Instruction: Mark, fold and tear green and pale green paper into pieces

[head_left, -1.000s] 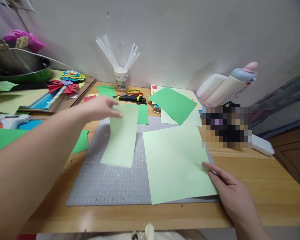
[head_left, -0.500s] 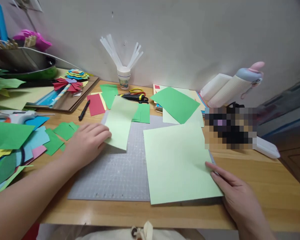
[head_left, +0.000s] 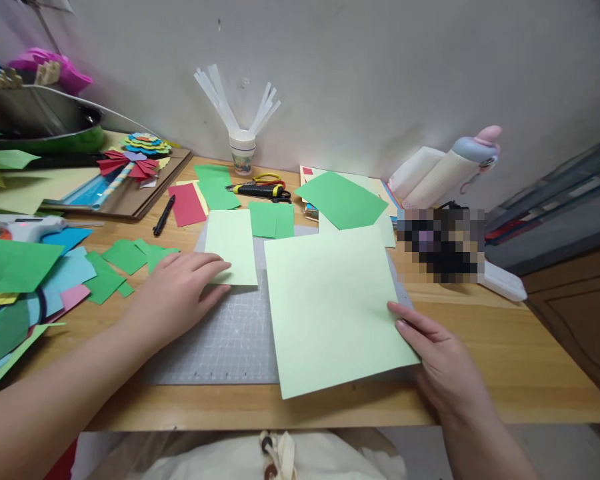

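Note:
My left hand point(head_left: 177, 293) lies flat on the grey cutting mat point(head_left: 230, 337), fingers stretched out and touching the lower left corner of a small light green paper strip point(head_left: 231, 245). My right hand point(head_left: 437, 357) rests open on the right edge of a large light green sheet point(head_left: 330, 303) that covers the mat's right half and reaches over the desk's front edge. Both papers lie flat.
Behind the mat lie darker green pieces point(head_left: 273, 219), a red card point(head_left: 186, 204), a black pen point(head_left: 163, 215), a utility knife and scissors point(head_left: 260, 188), and a cup of glue sticks point(head_left: 242, 152). Paper scraps and a glue gun point(head_left: 25, 228) crowd the left. A blurred dark item point(head_left: 440, 243) sits right.
My left hand pulled the small light green strip back from the far side and laid it flat on the mat. The large sheet and right hand shifted slightly left.

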`<state>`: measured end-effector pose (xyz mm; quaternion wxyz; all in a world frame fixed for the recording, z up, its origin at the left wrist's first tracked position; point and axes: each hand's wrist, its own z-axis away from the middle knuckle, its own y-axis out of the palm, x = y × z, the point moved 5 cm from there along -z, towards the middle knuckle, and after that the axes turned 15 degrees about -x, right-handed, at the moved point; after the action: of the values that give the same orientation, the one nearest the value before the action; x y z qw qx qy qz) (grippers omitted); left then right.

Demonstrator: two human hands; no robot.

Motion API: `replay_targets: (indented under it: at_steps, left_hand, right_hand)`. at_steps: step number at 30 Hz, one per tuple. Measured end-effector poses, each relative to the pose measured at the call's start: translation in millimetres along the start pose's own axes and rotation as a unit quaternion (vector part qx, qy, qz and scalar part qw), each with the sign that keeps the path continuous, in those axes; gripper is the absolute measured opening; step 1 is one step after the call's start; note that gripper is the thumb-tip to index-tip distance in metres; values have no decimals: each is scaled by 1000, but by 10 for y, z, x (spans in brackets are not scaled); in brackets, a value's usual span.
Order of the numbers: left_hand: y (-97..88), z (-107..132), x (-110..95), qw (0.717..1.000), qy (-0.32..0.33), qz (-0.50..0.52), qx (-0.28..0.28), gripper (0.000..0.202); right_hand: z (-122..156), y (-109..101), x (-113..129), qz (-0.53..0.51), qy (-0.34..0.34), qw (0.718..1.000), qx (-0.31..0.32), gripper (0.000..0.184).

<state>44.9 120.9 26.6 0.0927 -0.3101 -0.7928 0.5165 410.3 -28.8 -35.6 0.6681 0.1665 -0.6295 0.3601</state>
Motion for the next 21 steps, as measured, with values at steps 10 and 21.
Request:
replay_targets:
  at_steps: [10, 21]
  left_hand:
    - [-110, 537, -263, 794, -421, 433, -63, 73]
    - [-264, 1451, 95, 887, -435, 153, -41, 50]
  right_hand:
    - [145, 671, 503, -3, -95, 985, 146, 35]
    - [-858, 929, 839, 291, -265, 919, 26, 22]
